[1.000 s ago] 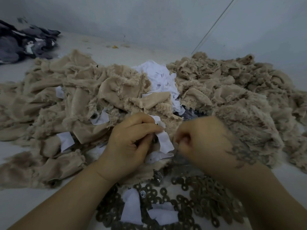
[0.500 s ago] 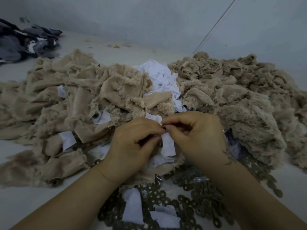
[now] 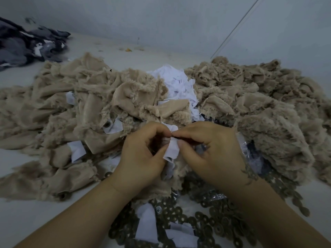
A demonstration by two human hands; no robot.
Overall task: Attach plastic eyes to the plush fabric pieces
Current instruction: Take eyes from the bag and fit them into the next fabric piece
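My left hand (image 3: 141, 158) grips a beige plush piece (image 3: 179, 169) with a white backing strip (image 3: 172, 151) folded over it. My right hand (image 3: 209, 151) pinches at the top of that strip, fingertips meeting my left forefinger. Whatever small part sits between the fingertips is hidden. A heap of dark round washers (image 3: 215, 222) lies on the surface below my hands. Beige plush pieces are heaped at the left (image 3: 75, 111) and at the right (image 3: 259, 104); some at the left carry white strips and dark eyes (image 3: 107, 124).
A bunch of white fabric strips (image 3: 180, 86) sits between the two plush heaps. Loose white strips (image 3: 148, 222) lie on the washers. Dark grey fabric (image 3: 26, 43) is piled at the far left. A clear plastic bag (image 3: 250, 154) shows under my right hand. A pale wall rises behind.
My right hand came over from the right, where it was curled, and now pinches the white strip together with my left hand. My left hand stayed on the plush piece.
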